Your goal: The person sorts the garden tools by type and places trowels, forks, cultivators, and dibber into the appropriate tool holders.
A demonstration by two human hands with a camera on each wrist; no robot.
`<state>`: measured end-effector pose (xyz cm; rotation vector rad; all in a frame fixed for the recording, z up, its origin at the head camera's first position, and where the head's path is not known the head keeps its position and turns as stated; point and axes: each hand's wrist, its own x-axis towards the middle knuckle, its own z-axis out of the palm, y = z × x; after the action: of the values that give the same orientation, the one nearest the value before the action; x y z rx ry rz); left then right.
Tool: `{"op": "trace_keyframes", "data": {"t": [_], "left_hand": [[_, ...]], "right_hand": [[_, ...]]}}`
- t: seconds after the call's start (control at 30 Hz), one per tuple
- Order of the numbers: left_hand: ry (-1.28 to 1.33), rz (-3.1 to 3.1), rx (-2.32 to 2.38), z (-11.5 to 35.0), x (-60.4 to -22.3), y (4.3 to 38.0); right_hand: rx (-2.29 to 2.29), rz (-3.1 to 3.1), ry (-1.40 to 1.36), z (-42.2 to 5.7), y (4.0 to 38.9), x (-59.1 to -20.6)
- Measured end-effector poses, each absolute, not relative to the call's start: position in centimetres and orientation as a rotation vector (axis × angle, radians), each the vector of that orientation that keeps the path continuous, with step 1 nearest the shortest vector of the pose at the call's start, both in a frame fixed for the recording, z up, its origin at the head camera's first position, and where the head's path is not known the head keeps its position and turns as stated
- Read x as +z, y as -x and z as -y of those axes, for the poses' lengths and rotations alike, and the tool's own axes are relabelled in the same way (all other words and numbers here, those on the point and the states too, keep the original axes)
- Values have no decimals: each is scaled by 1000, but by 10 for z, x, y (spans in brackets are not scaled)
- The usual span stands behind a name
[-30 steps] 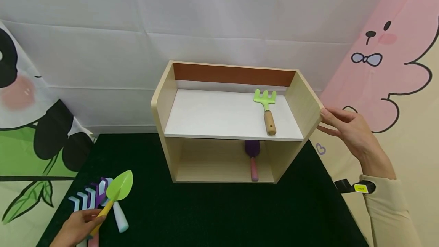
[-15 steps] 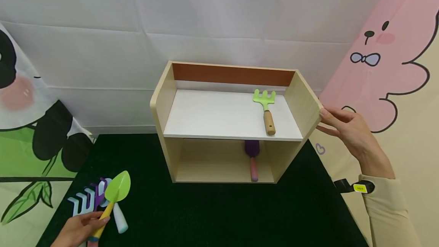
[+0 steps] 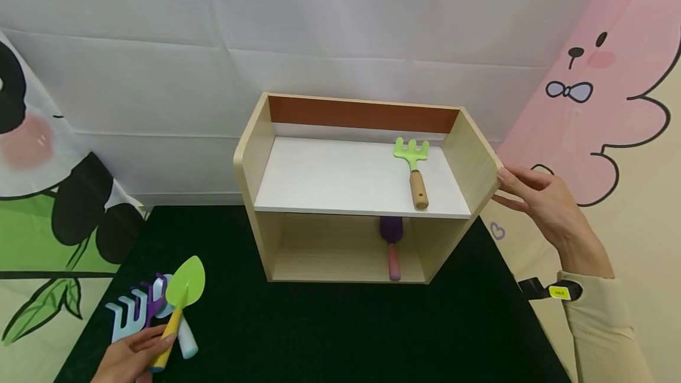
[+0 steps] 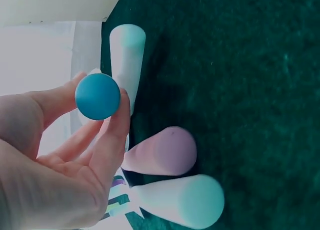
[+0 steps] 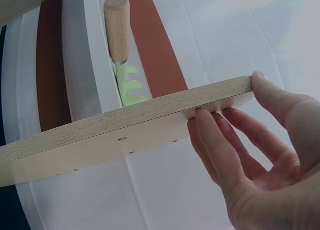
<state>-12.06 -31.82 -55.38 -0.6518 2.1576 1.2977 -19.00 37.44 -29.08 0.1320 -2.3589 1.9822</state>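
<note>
Presently, L hand (image 3: pixel 133 354) grips grn trowel (image 3: pixel 185 284); R hand (image 3: pixel 548 205) holds shelf (image 3: pixel 340 176).

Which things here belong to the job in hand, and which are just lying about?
Likely in the job:
green trowel with yellow handle, in the left hand
pale wooden shelf, held by the right hand

Seemingly just lying about:
lime fork with wooden handle, on the shelf's upper level
purple trowel with pink handle, on its lower level
pale blue pronged tool, by the left hand
</note>
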Motion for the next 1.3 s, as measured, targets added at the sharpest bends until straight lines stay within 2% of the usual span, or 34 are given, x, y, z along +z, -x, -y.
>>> {"op": "trace_keyframes", "data": {"t": [0.37,1.3], "left_hand": [[743,-2211,1352,305,-570,118],[873,-2127,1661,263,-577,103]], "right_hand": [[2003,2333,-132,-374,190,-291],[1956,2369,-153,-376,191,-292]]}}
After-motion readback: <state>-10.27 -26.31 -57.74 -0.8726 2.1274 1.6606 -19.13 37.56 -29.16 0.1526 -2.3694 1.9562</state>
